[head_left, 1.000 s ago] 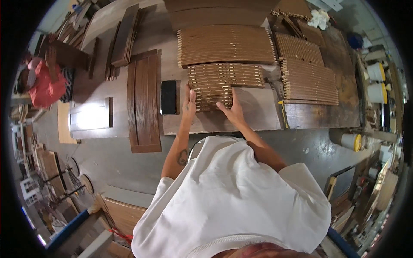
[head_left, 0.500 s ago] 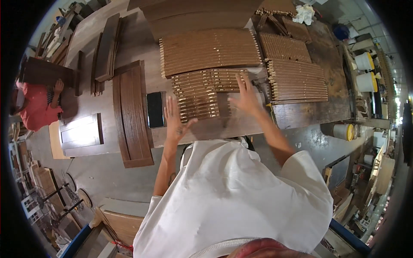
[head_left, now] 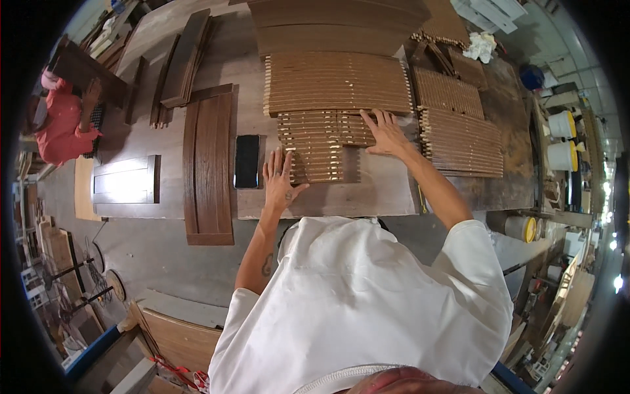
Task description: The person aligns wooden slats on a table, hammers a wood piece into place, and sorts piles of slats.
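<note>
Side by side on the workbench in front of me lie brown wooden strips (head_left: 308, 148) with pale tenon-like ends, grouped in a left block and a shorter right block. My left hand (head_left: 281, 184) is open, its fingers spread against the left ends of the near strips. On the right, my right hand (head_left: 388, 136) is open too, fingertips at the right end of the shorter block. Just beyond, a wider row of longer strips (head_left: 338, 82) touches the far side of these. A black phone (head_left: 247, 161) lies flat to the left of my left hand.
A framed brown panel (head_left: 209, 171) overhangs the bench's near edge. More strips (head_left: 462, 141) lie at the right, and a large brown board (head_left: 341, 26) stands behind. At far left, a person in a red top (head_left: 62, 128) holds a dark panel. White buckets (head_left: 561, 125) stand at right.
My left hand has come to the strips' left ends, and my right hand has settled at their right end. The view has shifted slightly. The co-worker's panel has tilted.
</note>
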Demonstrator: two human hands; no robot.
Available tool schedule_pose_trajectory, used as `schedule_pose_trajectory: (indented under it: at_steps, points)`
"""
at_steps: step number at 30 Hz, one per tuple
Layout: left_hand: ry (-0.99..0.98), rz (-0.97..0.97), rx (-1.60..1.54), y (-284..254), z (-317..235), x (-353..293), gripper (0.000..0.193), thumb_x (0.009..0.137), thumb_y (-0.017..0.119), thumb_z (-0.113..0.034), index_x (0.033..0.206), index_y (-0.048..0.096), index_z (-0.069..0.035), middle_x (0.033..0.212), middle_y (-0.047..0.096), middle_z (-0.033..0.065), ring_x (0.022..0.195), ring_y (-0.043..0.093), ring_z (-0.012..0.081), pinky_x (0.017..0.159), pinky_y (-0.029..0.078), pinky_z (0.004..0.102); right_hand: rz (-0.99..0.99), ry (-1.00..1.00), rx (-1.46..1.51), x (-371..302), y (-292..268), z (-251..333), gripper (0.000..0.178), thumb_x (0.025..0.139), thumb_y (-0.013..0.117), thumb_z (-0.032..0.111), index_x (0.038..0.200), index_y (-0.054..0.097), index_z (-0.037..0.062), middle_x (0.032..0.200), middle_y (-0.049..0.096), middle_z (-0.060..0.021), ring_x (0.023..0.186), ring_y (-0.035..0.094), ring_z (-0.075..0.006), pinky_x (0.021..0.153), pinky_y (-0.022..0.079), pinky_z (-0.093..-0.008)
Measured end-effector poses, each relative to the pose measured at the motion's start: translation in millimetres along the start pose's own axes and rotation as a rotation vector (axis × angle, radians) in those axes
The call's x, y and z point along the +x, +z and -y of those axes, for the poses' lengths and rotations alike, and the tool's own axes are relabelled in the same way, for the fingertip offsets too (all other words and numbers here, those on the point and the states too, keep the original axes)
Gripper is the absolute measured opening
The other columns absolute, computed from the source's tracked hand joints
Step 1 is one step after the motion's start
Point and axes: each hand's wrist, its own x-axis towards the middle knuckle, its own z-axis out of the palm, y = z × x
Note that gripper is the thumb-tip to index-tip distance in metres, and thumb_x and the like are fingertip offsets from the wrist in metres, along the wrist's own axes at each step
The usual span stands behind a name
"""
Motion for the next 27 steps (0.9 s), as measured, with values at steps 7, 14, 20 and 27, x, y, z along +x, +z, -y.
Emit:
schedule_pose_trajectory:
  at_steps: [7,14,20,27]
  points:
    - [0.011,-0.055,-0.091,7.1,5.6,-3.5,0.105,0.064,0.081,-0.042,0.148,0.027,-0.009,0.151,0.023,0.0229,0.137,0.025,0.0421,0.110,0.023,0.0530,0.084,0.027,-0.114,6.0,-10.0,-0.5,0.125,0.055,0.084,0.053,0.150,0.015,0.0089,0.140,0.033,-0.0260,0.129,0.033,-0.0423,0.108,0.025,-0.0556]
    - [0.022,-0.110,-0.147,6.6,0.9,-5.9,0.109,0.063,0.083,-0.039,0.147,0.022,-0.004,0.147,0.028,0.0255,0.132,0.030,0.0436,0.108,0.028,0.0515,0.085,-0.031,-0.003,13.5,9.5,-10.0,0.128,0.055,0.085,0.045,0.152,0.008,0.0114,0.136,0.036,-0.0248,0.128,0.033,-0.0419,0.106,0.026,-0.0537]
    - [-0.112,-0.045,-0.300,8.0,0.9,-7.9,0.115,0.064,0.082,-0.043,0.146,0.015,0.002,0.144,0.036,0.0223,0.128,0.038,0.0410,0.109,0.030,0.0426,-0.021,0.114,0.176,-19.2,-19.4,-0.7,0.121,0.055,0.084,0.037,0.151,0.013,0.0157,0.136,0.036,-0.0257,0.125,0.036,-0.0424,0.102,0.034,-0.0513]
    - [-0.112,-0.041,-0.224,6.1,6.2,-14.7,0.118,0.067,0.082,-0.037,0.149,0.004,-0.002,0.147,0.032,0.0219,0.128,0.042,0.0359,0.111,0.030,0.0428,-0.058,-0.101,0.358,-86.6,-34.0,96.9,0.124,0.053,0.082,0.042,0.152,0.011,0.0173,0.133,0.037,-0.0267,0.121,0.038,-0.0464,0.103,0.028,-0.0572]
